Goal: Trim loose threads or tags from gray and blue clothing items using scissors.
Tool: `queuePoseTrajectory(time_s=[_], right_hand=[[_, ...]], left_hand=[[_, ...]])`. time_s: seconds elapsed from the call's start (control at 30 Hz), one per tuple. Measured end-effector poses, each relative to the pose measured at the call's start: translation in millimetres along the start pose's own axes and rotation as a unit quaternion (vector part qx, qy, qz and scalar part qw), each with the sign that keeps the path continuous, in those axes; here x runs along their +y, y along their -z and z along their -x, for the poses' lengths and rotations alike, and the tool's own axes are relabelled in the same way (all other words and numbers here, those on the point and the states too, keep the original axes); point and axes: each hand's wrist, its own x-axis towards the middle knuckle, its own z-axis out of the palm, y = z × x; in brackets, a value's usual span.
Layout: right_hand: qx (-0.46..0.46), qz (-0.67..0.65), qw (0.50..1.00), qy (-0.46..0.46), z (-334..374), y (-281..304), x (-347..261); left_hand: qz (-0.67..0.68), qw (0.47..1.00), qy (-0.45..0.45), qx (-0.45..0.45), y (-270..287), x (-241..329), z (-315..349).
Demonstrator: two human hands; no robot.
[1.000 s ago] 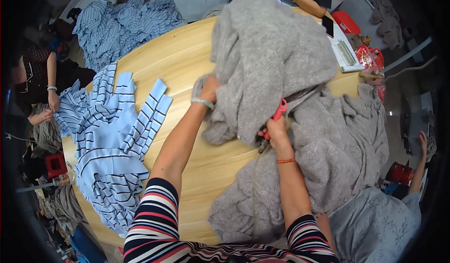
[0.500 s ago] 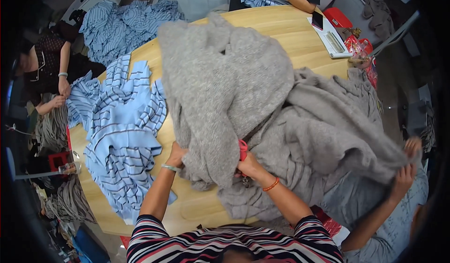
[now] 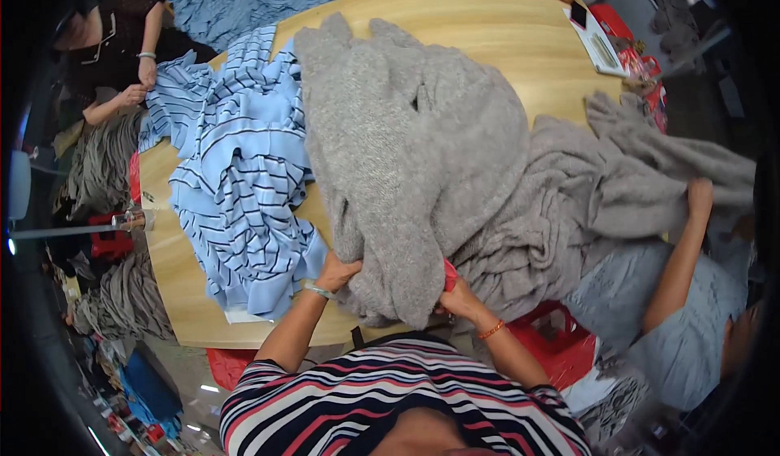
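A large grey knitted garment lies spread over the table in front of me, its near end between my hands. At its lower left edge, my left hand is closed on the grey knit. My right hand is closed around a red-handled tool at the garment's lower right edge; the rest of the tool is hidden by hand and cloth. Beside my left forearm are light blue garments with dark stripes. More grey knitwear is heaped to the right of my right hand.
At the right, a co-worker's hand holds a grey piece. Another person's hands hold striped cloth at the left. A phone and a white pad lie at the table's far right. A red basket stands below the near edge.
My view has shifted, so the table sits higher. The co-worker at the right has swung a grey piece outward and up, away from the heap. My hands keep their holds.
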Motion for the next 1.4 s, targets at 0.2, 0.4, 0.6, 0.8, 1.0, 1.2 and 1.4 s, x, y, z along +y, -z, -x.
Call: queuePoseTrajectory(time_s=[0.2, 0.4, 0.6, 0.8, 1.0, 1.2, 1.4], right_hand=[[0.091, -0.017, 0.995, -0.021, 27, -2, -10], [0.243, -0.012, 0.965, 0.098, 51, 37, -11], [0.212, -0.129, 0.969, 0.012, 16, 74, -2], [0.142, -0.209, 0.967, -0.024, -7, 143, 15], [0.238, -0.215, 0.947, 0.014, -22, 231, 8], [0.313, -0.158, 0.935, 0.057, -48, 263, -14], [0.251, -0.026, 0.965, 0.065, -15, 219, -24]], left_hand=[[-0.003, 0.999, 0.031, 0.015, 18, 29, 11], [-0.273, 0.889, -0.284, 0.233, -31, 144, 62], [-0.341, 0.864, -0.368, -0.049, -151, 188, 77], [-0.585, 0.759, -0.275, 0.076, -177, 140, 0], [-0.464, 0.831, -0.288, 0.108, -147, 169, -15], [-0.184, 0.938, -0.230, 0.186, -40, 190, -4], [-0.166, 0.926, -0.201, 0.272, 40, 154, 46]])
